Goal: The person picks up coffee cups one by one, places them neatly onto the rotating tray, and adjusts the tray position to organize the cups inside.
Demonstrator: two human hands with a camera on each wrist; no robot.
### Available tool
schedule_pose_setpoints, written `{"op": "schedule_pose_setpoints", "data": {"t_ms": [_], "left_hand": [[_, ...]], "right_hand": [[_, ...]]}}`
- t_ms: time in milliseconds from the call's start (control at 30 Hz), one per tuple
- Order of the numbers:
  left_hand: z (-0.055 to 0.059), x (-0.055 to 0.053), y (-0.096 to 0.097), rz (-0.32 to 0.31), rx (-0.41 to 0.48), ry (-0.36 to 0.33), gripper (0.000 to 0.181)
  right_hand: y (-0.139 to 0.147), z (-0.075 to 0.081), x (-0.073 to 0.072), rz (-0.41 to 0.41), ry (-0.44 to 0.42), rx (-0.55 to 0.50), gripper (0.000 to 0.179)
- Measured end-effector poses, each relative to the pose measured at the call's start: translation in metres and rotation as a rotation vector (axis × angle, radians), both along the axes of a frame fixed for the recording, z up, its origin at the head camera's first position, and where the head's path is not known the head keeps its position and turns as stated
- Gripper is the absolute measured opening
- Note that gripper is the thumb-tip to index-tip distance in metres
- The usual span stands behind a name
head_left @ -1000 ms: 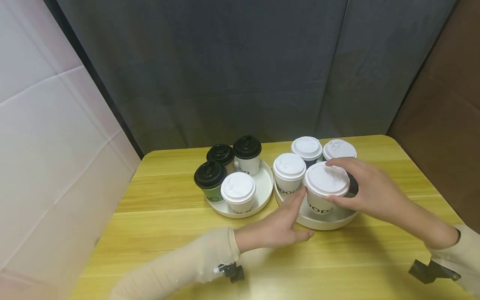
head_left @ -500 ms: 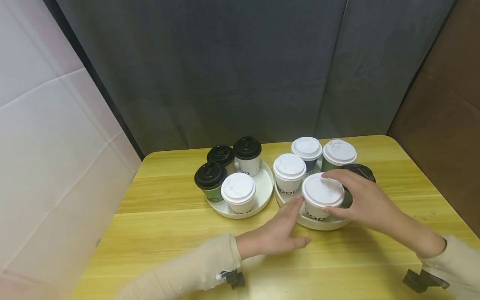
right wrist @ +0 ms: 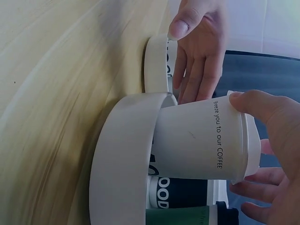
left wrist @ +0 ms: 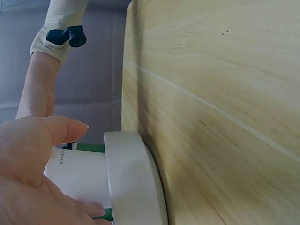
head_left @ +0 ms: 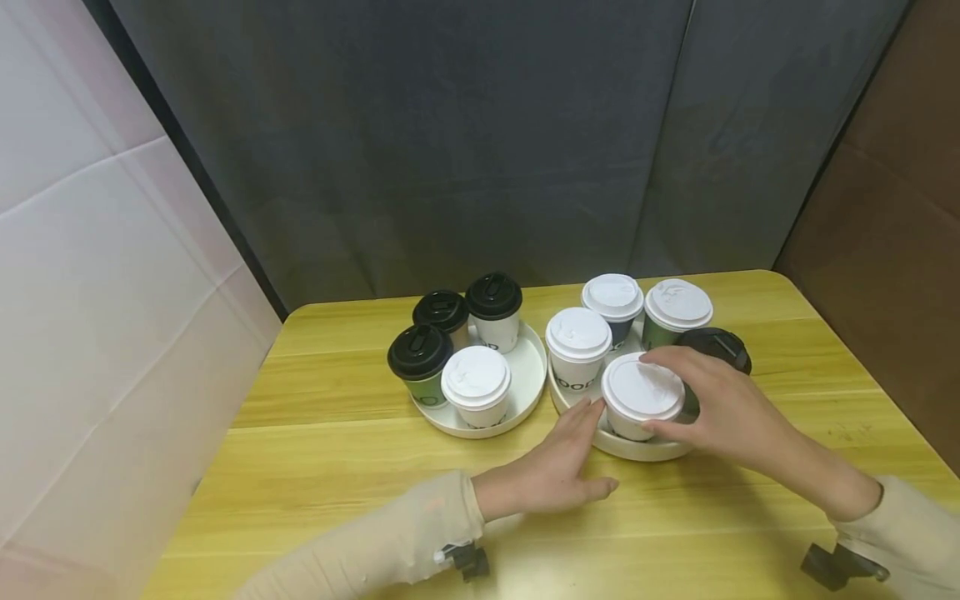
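My right hand [head_left: 727,421] grips a white paper coffee cup [head_left: 642,390] by its white lid, thumb and fingers on opposite sides. That cup [right wrist: 197,138] stands inside the rim of the right round white tray [head_left: 645,451]; the rim hides its base in the right wrist view. My left hand [head_left: 551,473] is held with straight fingers at the tray's near-left side, fingertips close to the cup; whether they touch it I cannot tell. Sharing this tray are white-lidded cups [head_left: 579,342] and a black-lidded green cup [head_left: 716,346], partly hidden behind my right hand.
Left of it, nearly touching, sits a second round white tray [head_left: 534,362] bearing several cups: black-lidded ones [head_left: 420,354] and a white-lidded one [head_left: 477,379]. Both trays rest on a yellow wooden table [head_left: 337,467]. A dark grey curtain [head_left: 450,150] hangs behind.
My right hand has lowered the white-lidded cup toward me and slightly left, down into the right tray. The black-lidded cup behind it has come into view. My left hand has shifted slightly.
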State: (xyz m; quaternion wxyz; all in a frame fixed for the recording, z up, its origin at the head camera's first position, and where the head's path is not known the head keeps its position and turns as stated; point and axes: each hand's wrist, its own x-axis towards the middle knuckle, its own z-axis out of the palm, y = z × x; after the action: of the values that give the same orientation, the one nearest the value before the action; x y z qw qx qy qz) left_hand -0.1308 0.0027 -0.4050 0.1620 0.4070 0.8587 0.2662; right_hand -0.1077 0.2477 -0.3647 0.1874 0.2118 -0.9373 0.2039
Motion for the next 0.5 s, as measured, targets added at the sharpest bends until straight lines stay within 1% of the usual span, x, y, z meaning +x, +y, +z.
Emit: {"op": "schedule_pose_setpoints", "data": {"t_ms": [233,500], "left_hand": [[-0.0027,-0.0003,-0.0022,-0.004,-0.005,0.006,0.093],[-0.0038,0.0004,-0.0035,0.012,-0.023,-0.015,0.093]], "right_hand": [[-0.001,-0.006,-0.0017,0.009,-0.002,0.005,0.073],[-0.0023,-0.0088,-0.0032,0.015,-0.013,0.022,0.074]]}}
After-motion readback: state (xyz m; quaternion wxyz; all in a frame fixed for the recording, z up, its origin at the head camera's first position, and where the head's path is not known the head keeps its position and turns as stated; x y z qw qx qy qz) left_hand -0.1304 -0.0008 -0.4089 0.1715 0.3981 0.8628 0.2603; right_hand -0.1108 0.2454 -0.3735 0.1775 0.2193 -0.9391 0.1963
